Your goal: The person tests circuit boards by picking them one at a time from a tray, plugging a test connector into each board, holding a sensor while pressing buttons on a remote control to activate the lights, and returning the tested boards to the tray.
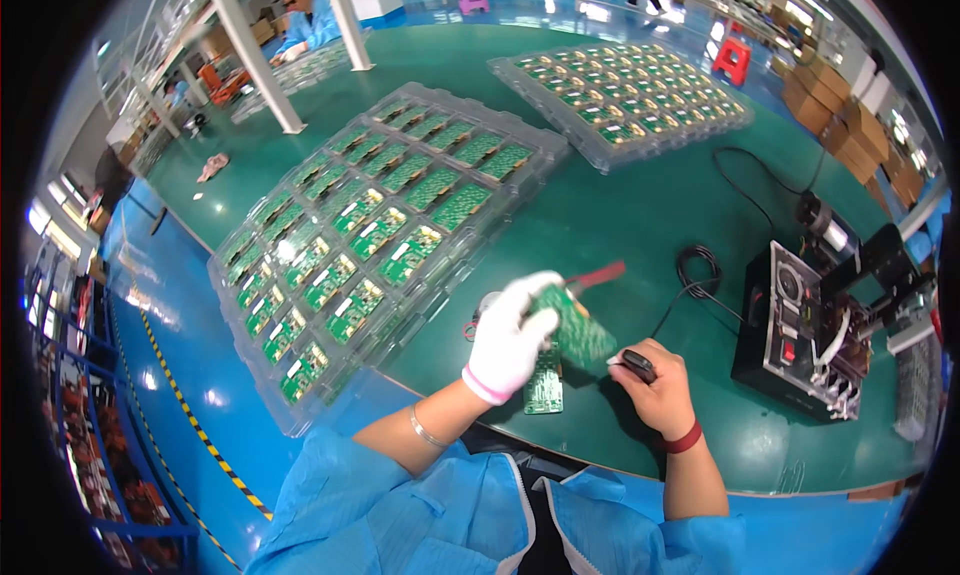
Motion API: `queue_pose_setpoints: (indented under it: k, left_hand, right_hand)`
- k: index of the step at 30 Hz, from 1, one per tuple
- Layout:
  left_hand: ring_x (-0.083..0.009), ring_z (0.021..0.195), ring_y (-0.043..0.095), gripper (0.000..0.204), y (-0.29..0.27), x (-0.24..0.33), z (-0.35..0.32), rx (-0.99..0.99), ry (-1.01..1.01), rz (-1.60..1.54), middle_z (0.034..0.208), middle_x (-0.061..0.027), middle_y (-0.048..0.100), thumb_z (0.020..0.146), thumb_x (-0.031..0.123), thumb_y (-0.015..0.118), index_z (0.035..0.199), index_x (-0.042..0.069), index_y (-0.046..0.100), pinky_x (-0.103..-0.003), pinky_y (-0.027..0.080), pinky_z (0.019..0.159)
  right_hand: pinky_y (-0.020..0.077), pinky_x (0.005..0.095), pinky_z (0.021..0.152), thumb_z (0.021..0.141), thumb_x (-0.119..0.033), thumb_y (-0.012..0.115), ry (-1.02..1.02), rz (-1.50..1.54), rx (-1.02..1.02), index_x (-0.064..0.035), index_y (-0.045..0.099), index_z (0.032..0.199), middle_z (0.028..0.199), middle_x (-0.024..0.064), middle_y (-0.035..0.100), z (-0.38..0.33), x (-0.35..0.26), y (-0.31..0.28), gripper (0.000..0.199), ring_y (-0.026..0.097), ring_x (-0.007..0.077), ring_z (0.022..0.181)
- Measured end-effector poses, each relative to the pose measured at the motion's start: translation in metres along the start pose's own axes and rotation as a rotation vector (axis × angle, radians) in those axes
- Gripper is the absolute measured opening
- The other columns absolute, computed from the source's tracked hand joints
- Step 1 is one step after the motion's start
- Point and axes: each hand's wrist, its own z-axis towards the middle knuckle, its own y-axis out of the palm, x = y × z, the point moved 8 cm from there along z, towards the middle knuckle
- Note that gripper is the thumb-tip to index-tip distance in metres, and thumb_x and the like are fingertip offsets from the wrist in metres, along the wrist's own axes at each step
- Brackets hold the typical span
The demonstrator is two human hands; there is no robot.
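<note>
My left hand [505, 347], in a white glove with a pink cuff, is closed on a green circuit board [582, 337] and holds it tilted above the green table. A dark red strip [602, 273] sticks out beyond the board's far end. My bare right hand [658, 393] grips a small black hand tool [637, 364] close to the board's near right corner. The tool's tip is too small to make out. Beneath the held board, a second circuit board [544, 391] lies flat near the table's front edge.
Clear plastic trays [548, 147] of green boards stand at left, and another tray [600, 158] lies farther back. On the right is a black box [752, 340] with a red switch, beside a coiled black cable [698, 271]. White posts [250, 50] rise at far left. Another person [318, 25] sits beyond.
</note>
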Motion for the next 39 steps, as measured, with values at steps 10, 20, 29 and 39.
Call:
queue_pose_setpoints:
  k: [10,20,29,39]
  left_hand:
    - [-0.0311,0.076,0.062,0.039,0.046,0.021,-0.014,-0.429,0.537,0.796,0.085,-0.0109,0.064,0.080,0.011,0.065,0.119,0.009,0.059,-0.039,0.051,0.065]
    - [-0.0330,0.076,0.063,0.038,0.063,0.018,-0.008,-0.645,0.396,0.948,0.089,-0.0101,0.063,0.081,0.016,0.064,0.118,0.013,0.057,-0.044,0.051,0.065]
    - [-0.0352,0.083,0.064,0.034,0.044,0.025,-0.010,-0.623,0.365,0.838,0.093,-0.0135,0.066,0.082,0.018,0.063,0.115,0.008,0.059,-0.044,0.051,0.072]
    - [-0.0366,0.080,0.064,0.033,0.064,0.011,-0.012,-0.627,0.316,0.868,0.089,-0.0153,0.066,0.082,0.017,0.063,0.114,0.008,0.058,-0.046,0.051,0.070]
  right_hand:
    - [0.0485,0.0314,0.074,0.078,0.003,0.066,-0.185,-0.090,0.286,0.0004,0.066,0.086,0.082,0.0097,0.067,-0.004,-0.017,-0.017,0.008,0.062,0.0239,0.081]
    - [0.0448,0.0304,0.062,0.080,-0.001,0.065,-0.238,-0.150,0.085,0.0007,0.062,0.084,0.075,0.0111,0.060,-0.005,-0.022,-0.004,0.005,0.057,0.0229,0.067]
    - [0.0450,0.0326,0.064,0.080,-0.001,0.065,-0.130,-0.040,0.106,0.0001,0.064,0.082,0.069,0.0087,0.061,-0.007,-0.015,0.007,0.003,0.057,0.0247,0.071]
    - [0.0459,0.0293,0.066,0.080,0.002,0.063,-0.071,0.059,-0.016,0.0022,0.062,0.084,0.079,0.0098,0.061,-0.006,0.001,0.003,0.004,0.058,0.0205,0.071]
